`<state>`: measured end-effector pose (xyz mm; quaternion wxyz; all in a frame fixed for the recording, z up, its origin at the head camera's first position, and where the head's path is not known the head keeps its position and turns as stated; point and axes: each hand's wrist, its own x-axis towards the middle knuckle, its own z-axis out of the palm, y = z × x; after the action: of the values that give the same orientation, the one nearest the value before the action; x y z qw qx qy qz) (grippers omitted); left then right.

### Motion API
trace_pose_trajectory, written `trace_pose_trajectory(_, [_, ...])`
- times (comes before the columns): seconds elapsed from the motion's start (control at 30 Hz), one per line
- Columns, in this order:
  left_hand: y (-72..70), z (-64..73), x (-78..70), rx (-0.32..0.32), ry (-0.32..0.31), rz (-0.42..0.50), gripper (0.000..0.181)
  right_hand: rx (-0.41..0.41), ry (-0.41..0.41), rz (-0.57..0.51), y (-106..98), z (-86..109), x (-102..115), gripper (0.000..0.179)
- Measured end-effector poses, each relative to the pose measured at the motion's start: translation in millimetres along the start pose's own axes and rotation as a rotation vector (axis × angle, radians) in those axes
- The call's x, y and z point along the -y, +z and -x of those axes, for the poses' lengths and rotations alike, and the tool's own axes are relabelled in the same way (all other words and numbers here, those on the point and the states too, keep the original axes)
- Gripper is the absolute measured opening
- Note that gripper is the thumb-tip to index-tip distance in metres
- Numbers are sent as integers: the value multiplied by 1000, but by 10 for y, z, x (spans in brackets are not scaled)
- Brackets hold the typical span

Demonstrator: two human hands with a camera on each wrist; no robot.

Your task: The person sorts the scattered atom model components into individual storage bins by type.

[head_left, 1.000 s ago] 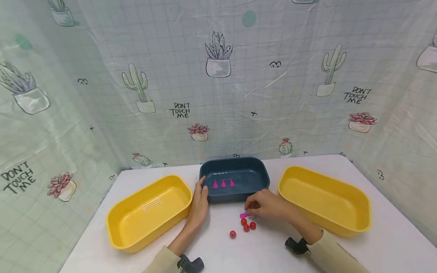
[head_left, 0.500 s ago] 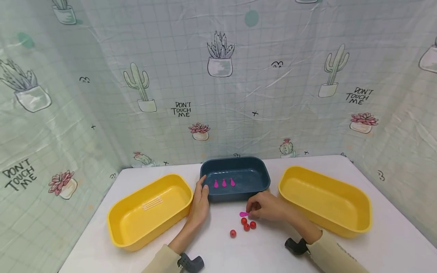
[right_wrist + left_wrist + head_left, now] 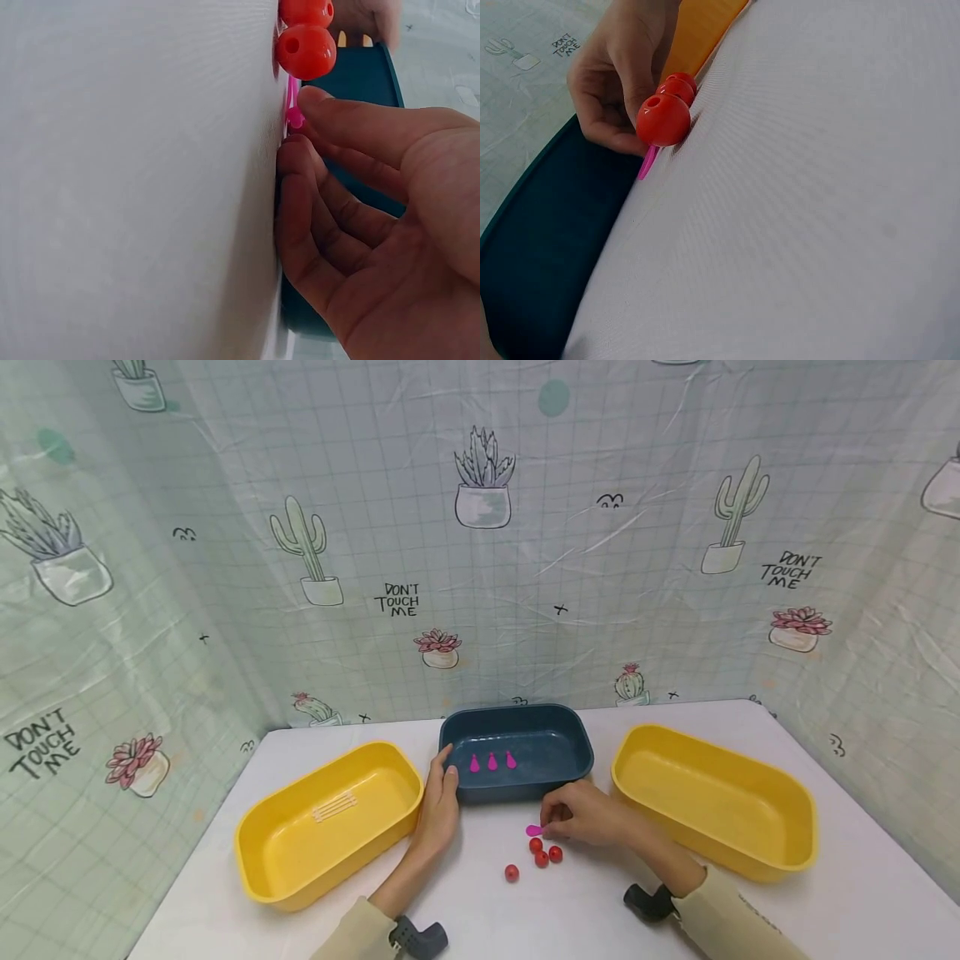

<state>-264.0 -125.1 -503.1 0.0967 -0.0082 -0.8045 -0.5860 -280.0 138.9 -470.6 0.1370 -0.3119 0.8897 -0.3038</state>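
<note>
My right hand is low over the white table, pinching the knobbed narrow end of a small pink teardrop-shaped piece between thumb and forefinger. The other fingers are curled beneath. Just in front of that piece lie several red beads with holes, one a little apart to the left. My left hand rests along the left end of a dark blue bin, its fingers fairly straight against the wall. Inside the bin, 3 similar pink pieces lie in a row.
At the left stands a yellow bin with several thin pale sticks lined up in it. Another yellow bin stands at the right, beside my right forearm. Behind the white table hangs a cactus-print curtain.
The pink piece and my right hand have shifted very slightly away from the beads. My left hand stays at the dark blue bin.
</note>
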Motion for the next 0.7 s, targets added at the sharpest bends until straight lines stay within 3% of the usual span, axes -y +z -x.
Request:
trace_pose_trajectory(0.27, [1, 2, -13, -3, -4, -2, 49, -5, -9, 30, 3, -13, -13, 7])
trace_pose_trajectory(0.7, [3, 7, -16, -3, -12, -6, 50, 21, 52, -87, -53, 6, -37, 5])
